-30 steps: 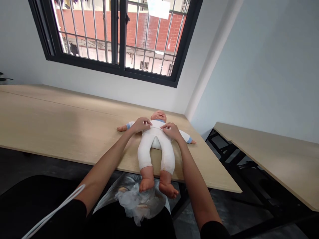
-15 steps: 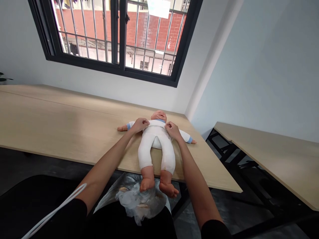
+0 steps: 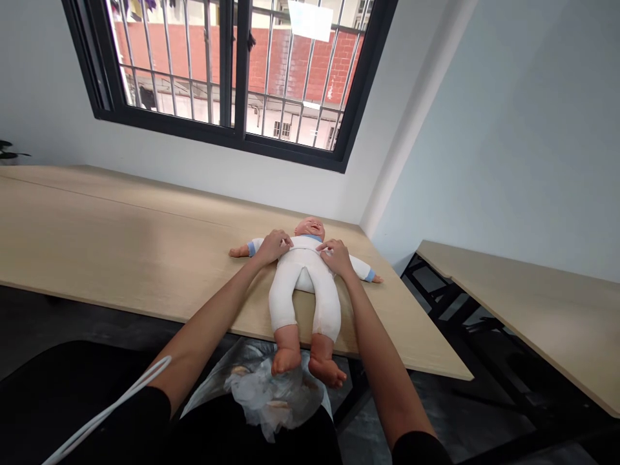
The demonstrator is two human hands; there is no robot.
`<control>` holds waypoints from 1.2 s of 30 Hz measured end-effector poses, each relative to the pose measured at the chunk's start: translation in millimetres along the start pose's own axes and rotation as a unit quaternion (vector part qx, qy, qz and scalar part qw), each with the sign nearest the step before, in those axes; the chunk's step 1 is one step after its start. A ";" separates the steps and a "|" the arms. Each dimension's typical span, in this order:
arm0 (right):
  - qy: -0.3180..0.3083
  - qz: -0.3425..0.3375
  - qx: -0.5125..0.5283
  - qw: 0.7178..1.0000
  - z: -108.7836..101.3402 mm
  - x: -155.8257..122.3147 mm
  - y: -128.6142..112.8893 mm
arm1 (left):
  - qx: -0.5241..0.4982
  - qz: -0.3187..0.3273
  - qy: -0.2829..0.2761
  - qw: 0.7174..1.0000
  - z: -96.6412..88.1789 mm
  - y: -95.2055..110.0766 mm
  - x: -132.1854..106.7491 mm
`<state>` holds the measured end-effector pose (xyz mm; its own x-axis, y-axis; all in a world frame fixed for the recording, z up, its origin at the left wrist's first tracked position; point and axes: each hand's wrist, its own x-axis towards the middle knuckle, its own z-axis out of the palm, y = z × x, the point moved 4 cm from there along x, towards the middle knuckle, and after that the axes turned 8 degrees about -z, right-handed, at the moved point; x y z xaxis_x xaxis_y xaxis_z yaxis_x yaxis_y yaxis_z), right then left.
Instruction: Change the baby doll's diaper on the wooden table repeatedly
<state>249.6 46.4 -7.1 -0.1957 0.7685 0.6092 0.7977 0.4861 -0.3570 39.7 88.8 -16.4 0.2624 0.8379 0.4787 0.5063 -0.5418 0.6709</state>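
Observation:
A baby doll (image 3: 305,284) lies on its back on the wooden table, arms spread, head towards the wall and bare feet past the near edge. It wears a white shirt (image 3: 307,243) with blue collar and cuffs, plus white trousers (image 3: 283,297). At the left end of the shirt's hem, my left hand (image 3: 274,247) has its fingers closed on the cloth. My right hand (image 3: 336,256) pinches the hem at the other end, fingers bent over the doll's belly. The exact grip of the fingertips is too small to see clearly.
The light wooden table (image 3: 121,239) runs along the wall below a barred window (image 3: 237,77). A second table (image 3: 523,290) stands to the right across a gap. A clear plastic bag (image 3: 271,394) sits below the near edge. A white cable (image 3: 111,407) hangs by my left arm.
My right hand has shifted slightly inward along the hem. The shirt's hem sits a little lower over the belly. The camera view has tilted slightly.

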 end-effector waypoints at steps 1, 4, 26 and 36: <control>-0.009 -0.006 -0.014 1.000 -1.4 -0.3 -1.5 | 0.019 0.002 -0.005 1.000 -1.2 1.8 -0.5; -0.024 -0.006 -0.015 1.000 -3.9 -2.0 -2.3 | 0.061 -0.002 -0.024 0.998 -3.1 4.6 -1.5; 0.032 0.081 0.261 0.961 1.2 2.9 0.3 | -0.119 -0.025 -0.048 0.991 -1.6 2.5 4.0; 0.048 0.103 0.336 0.935 -0.7 0.7 -8.4 | -0.188 -0.032 -0.053 0.980 -7.2 17.2 6.2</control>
<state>243.1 42.5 -3.2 -0.0001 0.8494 0.5278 0.2686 0.5084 -0.8182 44.1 84.1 2.2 0.3336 0.8628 0.3798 0.1913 -0.4565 0.8689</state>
